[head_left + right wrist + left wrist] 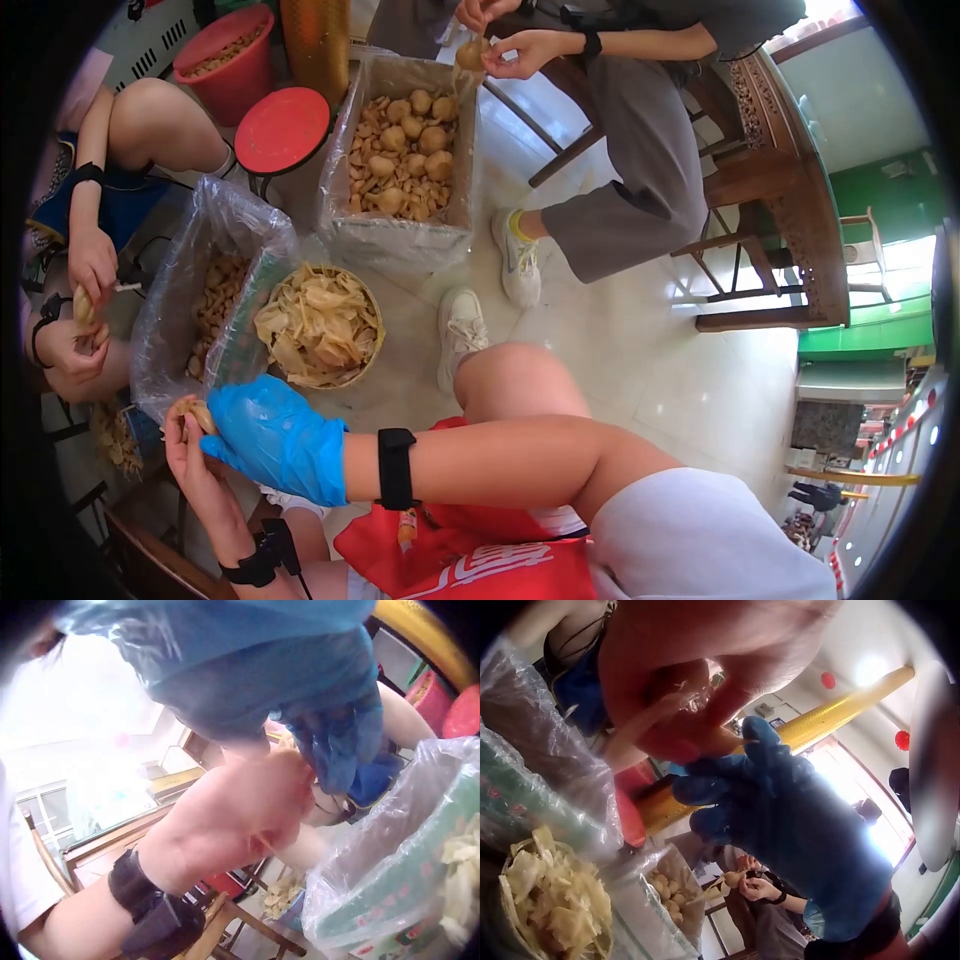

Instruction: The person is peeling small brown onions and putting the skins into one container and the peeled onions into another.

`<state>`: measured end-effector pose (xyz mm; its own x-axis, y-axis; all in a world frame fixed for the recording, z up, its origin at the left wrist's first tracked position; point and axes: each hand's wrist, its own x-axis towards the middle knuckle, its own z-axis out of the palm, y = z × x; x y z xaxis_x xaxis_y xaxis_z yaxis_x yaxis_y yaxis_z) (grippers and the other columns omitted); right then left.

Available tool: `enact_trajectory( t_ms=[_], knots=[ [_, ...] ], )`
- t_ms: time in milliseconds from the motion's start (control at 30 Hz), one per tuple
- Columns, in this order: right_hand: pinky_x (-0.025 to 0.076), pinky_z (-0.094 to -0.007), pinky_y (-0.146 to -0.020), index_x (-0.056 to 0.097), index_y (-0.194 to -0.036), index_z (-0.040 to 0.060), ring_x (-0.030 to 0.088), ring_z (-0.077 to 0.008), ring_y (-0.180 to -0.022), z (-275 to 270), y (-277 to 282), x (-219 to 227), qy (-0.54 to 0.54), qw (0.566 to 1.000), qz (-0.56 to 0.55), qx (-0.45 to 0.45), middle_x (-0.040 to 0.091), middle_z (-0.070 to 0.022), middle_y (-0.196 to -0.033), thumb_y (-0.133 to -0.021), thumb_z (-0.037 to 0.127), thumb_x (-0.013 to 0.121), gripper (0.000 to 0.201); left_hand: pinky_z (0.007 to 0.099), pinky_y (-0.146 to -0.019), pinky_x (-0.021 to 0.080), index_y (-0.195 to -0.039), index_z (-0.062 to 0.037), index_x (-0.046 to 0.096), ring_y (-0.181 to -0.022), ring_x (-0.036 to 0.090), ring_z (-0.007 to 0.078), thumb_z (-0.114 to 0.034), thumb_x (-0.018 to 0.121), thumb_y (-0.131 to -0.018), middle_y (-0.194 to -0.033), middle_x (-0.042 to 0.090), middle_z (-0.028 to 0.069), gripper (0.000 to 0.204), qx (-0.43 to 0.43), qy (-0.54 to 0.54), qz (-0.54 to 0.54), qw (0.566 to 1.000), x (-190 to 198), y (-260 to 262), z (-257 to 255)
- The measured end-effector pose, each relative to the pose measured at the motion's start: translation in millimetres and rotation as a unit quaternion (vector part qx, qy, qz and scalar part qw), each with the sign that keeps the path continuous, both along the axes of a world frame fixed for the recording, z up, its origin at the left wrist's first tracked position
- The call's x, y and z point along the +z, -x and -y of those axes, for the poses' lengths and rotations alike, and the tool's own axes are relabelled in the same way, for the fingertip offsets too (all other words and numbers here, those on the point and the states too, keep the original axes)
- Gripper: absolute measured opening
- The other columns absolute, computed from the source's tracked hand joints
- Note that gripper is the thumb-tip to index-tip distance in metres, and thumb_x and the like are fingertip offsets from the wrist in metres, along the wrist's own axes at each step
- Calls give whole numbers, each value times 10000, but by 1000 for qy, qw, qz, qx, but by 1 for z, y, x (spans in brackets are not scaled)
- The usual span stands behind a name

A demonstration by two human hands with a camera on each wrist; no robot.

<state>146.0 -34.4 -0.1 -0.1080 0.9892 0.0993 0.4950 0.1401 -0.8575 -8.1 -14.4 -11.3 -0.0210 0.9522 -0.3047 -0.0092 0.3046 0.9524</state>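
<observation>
My bare left hand [195,462] holds a pale tan piece [201,414], like a clove or bulb, between thumb and fingers. My right hand [272,437] wears a loose blue plastic glove and pinches at the same piece from the other side. In the left wrist view the piece [714,741] pokes out between the bare fingers and the gloved fingertips meet its end. The glove covers much of it in the right wrist view. Just beyond my hands stand a plastic-lined box [165,300] with tan pieces inside and a round basket [375,350] heaped with papery peels [315,325].
Another lined box [400,238] holds whole round bulbs [432,140] and loose pieces. Near it are a red stool [283,130] and a red bucket [250,75]. Two other people sit close by, their hands [515,55] working on similar pieces. A carved wooden table [770,180] stands right.
</observation>
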Motion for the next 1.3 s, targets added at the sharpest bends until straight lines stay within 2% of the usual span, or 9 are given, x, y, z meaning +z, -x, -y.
enact_trajectory(
  t_ms=[300, 400, 567, 833, 900, 1000, 1100, 1200, 1300],
  knots=[
    [472, -413, -582, 561, -795, 23, 604, -339, -653, 33, -31, 9, 79, 996, -23, -28, 580, -166, -747, -774, 149, 598, 133, 238, -818, 399, -1094, -42, 519, -909, 510, 112, -236, 533, -935, -993, 533, 27, 251, -81, -26, -21, 996, 7, -42, 29],
    [461, -413, -597, 561, -789, 22, 602, -332, -664, 41, -40, 7, 87, 995, 40, -20, 585, -165, -761, -787, 139, 578, 118, 246, -823, 402, -1095, -43, 506, -914, 509, 115, -233, 527, -938, -1005, 531, 31, 248, -89, -25, 12, 996, 1, -50, 38],
    [454, -408, -602, 563, -779, 25, 599, -319, -666, 46, -50, 0, 69, 995, -32, -59, 586, -165, -773, -793, 149, 568, 126, 248, -866, 402, -1131, -46, 469, -963, 510, 119, -217, 517, -941, -1080, 518, 49, 260, -133, 14, 79, 988, -14, -51, 52],
    [448, -396, -590, 539, -749, 41, 591, -311, -657, 46, -61, 2, 46, 993, -56, -90, 578, -151, -738, -752, 139, 579, 106, 289, -910, 384, -1107, -53, 468, -1020, 492, 153, -243, 552, -921, -1164, 486, 74, 279, -133, -37, 4, 990, -19, -54, 58],
    [438, -398, -580, 529, -759, 49, 586, -311, -663, 47, -62, 3, 3, 990, -88, -108, 570, -141, -718, -731, 140, 583, 109, 286, -916, 365, -1087, -51, 465, -1039, 476, 157, -270, 547, -923, -1163, 477, 83, 286, -138, -116, -97, 979, -15, -56, 57],
    [434, -403, -576, 526, -781, 59, 583, -310, -675, 48, -57, 1, -17, 991, -81, -107, 562, -135, -710, -732, 149, 578, 115, 283, -913, 355, -1081, -53, 457, -1029, 465, 162, -296, 519, -934, -1166, 459, 90, 291, -133, -154, -92, 975, -15, -56, 57],
    [430, -383, -548, 515, -953, 53, 564, -283, -639, 46, -53, -7, 26, 998, -45, -40, 535, -115, -749, -770, 178, 553, 225, 285, -903, 355, -1085, -58, 451, -1003, 459, 162, -316, 490, -944, -1167, 438, 93, 297, -89, -156, -100, 979, -14, -56, 58],
    [436, -414, -580, 553, -843, 65, 581, -340, -658, 50, -45, -2, 48, 986, -127, -95, 590, -142, -753, -776, 193, 562, 145, 287, -891, 359, -1099, -64, 442, -984, 460, 162, -327, 470, -951, -1166, 430, 94, 303, -92, -181, -107, 973, -13, -53, 57],
    [437, -424, -587, 557, -883, 61, 578, -354, -647, 47, -39, -1, 99, 985, -125, -64, 602, -147, -767, -790, 202, 556, 169, 290, -891, 361, -1106, -70, 435, -986, 461, 164, -320, 457, -957, -1163, 431, 100, 292, -94, -217, -141, 961, -13, -48, 55]
  ],
)
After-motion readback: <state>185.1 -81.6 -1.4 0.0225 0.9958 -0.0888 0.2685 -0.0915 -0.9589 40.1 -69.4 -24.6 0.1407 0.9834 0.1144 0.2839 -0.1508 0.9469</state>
